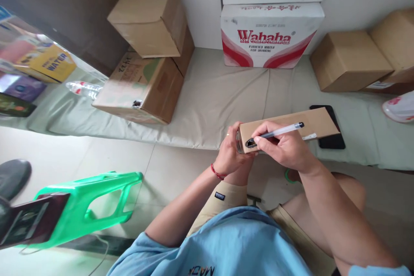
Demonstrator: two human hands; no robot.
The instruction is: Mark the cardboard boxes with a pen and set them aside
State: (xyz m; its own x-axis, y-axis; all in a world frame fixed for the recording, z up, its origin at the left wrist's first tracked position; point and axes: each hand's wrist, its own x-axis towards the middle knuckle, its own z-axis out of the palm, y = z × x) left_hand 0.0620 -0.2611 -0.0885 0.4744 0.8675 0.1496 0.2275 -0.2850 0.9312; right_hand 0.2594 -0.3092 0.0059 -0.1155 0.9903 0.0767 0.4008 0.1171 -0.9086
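A long narrow cardboard box (310,120) lies at the front edge of the cloth-covered table, its left end in my left hand (230,152). The fingers of that hand wrap round the end. My right hand (286,144) grips a pen (284,130) with a clear barrel and a black end. The pen slants down to the left, its tip at a dark-edged patch (250,142) near the box's left end. Whether this patch is a hole or ink, I cannot tell. A black phone-like slab (336,139) lies partly behind the box's right end.
A white and red water carton (271,39) stands against the wall. Stacked cardboard boxes are at left, the upper one (145,17) on a larger one (145,90). More boxes (352,58) sit at right. A plastic bottle (84,89) lies at left; a green stool (84,198) stands on the floor.
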